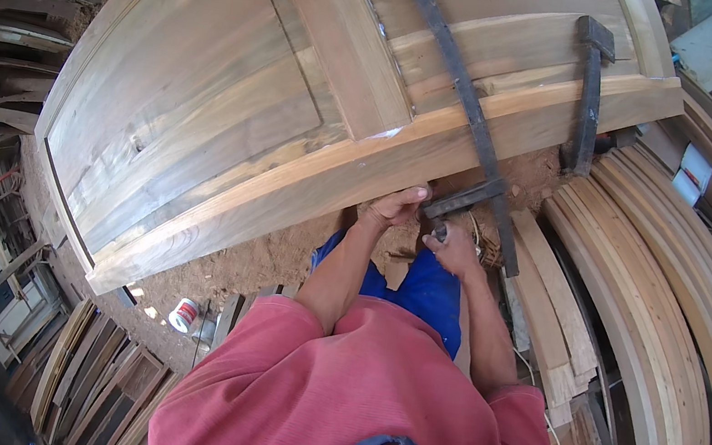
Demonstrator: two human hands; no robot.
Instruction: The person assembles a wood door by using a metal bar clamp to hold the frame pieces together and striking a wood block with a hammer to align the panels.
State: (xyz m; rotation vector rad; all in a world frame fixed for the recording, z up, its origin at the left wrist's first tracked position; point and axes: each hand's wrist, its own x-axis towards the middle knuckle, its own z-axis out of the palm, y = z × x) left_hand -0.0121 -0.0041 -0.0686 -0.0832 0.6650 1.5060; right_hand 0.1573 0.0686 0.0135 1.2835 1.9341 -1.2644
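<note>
A large panelled wooden door (236,103) lies tilted in front of me. A long dark metal bar clamp (461,72) crosses it, and its jaw (463,199) sits by the door's near edge. My right hand (459,253) is closed around the clamp's screw handle (439,231), just below that jaw. My left hand (397,205) is against the door's near edge, left of the jaw, its thumb pointing right; the other fingers are mostly hidden. A second metal clamp (588,96) grips the door's edge farther right.
Long wooden boards (646,312) are stacked at my right, with shorter planks (550,307) beside my right arm. A white and red tub (184,315) stands on the dirt floor (257,268) at lower left. Frames and timber pieces (98,377) lean behind it. More curved-looking timber (20,34) is piled far left.
</note>
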